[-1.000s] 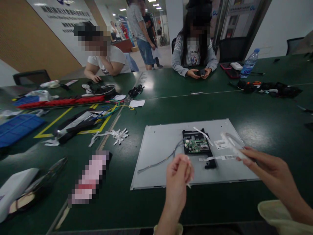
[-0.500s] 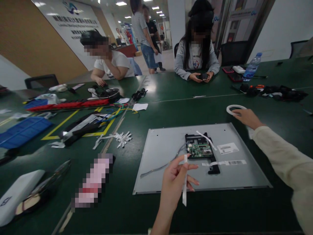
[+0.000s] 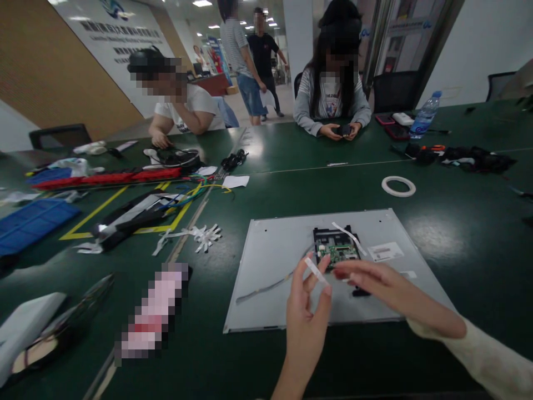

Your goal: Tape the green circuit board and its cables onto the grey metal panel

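Above the grey panel (image 3: 266, 283), my left hand (image 3: 308, 311) holds a short strip of white tape (image 3: 316, 271) that spans from its index finger to its thumb. My right hand (image 3: 387, 286) hovers just right of it with stretched fingers, apparently holding nothing. The panel lies flat and carries a green circuit board (image 3: 339, 253) in a black bracket, partly hidden by my hands. One tape strip (image 3: 348, 238) crosses the bracket's top. A grey cable (image 3: 266, 290) runs left from the board. The white tape roll (image 3: 398, 186) lies flat beyond the panel.
Cut tape strips (image 3: 206, 238) are stuck together on the table (image 3: 216, 366) at left. Nearby lie a blurred pink item (image 3: 154, 314), a white device (image 3: 31, 322) and a blue tray (image 3: 35, 222). A bottle (image 3: 425, 115) stands far right. Two people (image 3: 333, 89) (image 3: 183, 105) sit opposite.
My right hand has left the tape roll and come left, close to my left hand. The tape strip in my left hand has swung from hanging down to lying slanted across the fingers.
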